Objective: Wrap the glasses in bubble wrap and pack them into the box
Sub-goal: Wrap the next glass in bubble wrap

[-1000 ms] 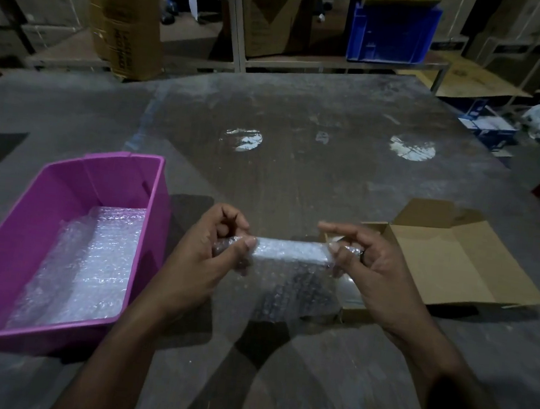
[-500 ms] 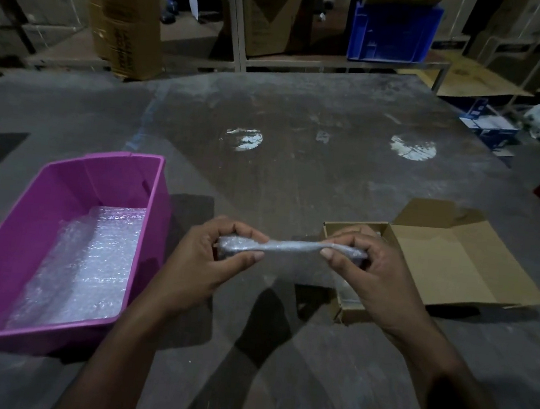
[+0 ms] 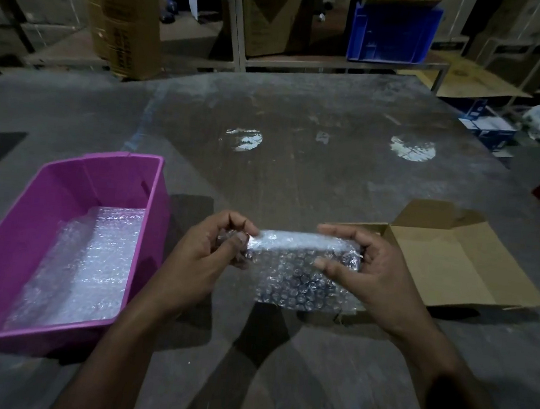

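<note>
bubble wrap (image 3: 301,274) gripped by both hands (image 3: 293,256)

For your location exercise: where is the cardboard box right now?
In the head view the open cardboard box sits on the table's right side, just behind the right hand.

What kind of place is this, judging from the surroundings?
Probably a warehouse or packing storeroom: metal shelving carries cardboard cartons and a blue crate, and a large worn work table stands in front.

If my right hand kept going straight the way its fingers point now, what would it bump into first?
The right hand points leftward across the bubble wrap bundle it grips, so past that it would probably meet the left hand holding the other end.
</note>
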{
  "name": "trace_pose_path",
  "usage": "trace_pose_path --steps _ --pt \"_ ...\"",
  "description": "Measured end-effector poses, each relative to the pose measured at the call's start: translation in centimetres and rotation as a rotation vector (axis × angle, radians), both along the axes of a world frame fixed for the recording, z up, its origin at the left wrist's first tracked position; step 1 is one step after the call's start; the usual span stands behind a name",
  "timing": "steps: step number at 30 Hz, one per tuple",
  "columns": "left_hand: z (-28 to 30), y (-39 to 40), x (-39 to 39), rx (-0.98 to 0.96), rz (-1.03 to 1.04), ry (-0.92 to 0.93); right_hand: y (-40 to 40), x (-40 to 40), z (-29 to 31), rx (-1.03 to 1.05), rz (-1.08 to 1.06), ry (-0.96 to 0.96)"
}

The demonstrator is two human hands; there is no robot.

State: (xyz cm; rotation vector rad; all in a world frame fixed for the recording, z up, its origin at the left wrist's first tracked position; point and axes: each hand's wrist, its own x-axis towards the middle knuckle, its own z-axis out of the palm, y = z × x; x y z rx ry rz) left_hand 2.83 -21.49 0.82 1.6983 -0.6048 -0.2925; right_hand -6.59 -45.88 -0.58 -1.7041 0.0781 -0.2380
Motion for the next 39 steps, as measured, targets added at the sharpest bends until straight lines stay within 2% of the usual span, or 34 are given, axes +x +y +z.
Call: trace_pose_path --steps 4,7,10,14,17,20,25,32,36,39 --pt "0.5 0.3 -0.3 0.048 -0.032 0.054 -0.1 0.2 -0.2 -0.012 -0.055 0.027" --pt "0.7 0.2 -0.4 0.099 -0.009 -0.026 -0.3 0.2 -0.3 -0.094 -0.078 0.001" --pt "0.5 0.0 -0.3 0.072 0.023 -0.074 -0.2 0.3 -0.1 -0.133 -0.094 -0.033" --pt "0.3 0.1 0.0 0.076 0.023 -0.104 -0.1 0.2 -0.2 -0.049 -0.087 -0.044" --pt "0.3 0.2 -0.1 0.056 -0.001 -0.062 0.3 0.2 0.1 0.023 -0.063 -0.047" --pt "0.1 0.1 -0.2 -0.004 0.042 0.019 0.3 0.1 0.5 -0.037 -0.058 -0.052" --pt "0.5 -0.2 -0.4 -0.012 0.027 0.017 0.1 -0.4 0.4 0.074 0.02 0.029" --pt "1.1 0.1 -0.9 0.036 -0.054 0.083 -0.2 0.3 -0.1 -0.102 -0.093 0.011" --pt "0.9 -0.3 -0.7 0.058 0.046 -0.038 -0.1 0.3 0.3 -0.157 -0.06 -0.002" --pt "0.5 -0.2 -0.1 0.1 0.093 -0.171 0.0 0.2 0.3 -0.106 -0.03 0.035"
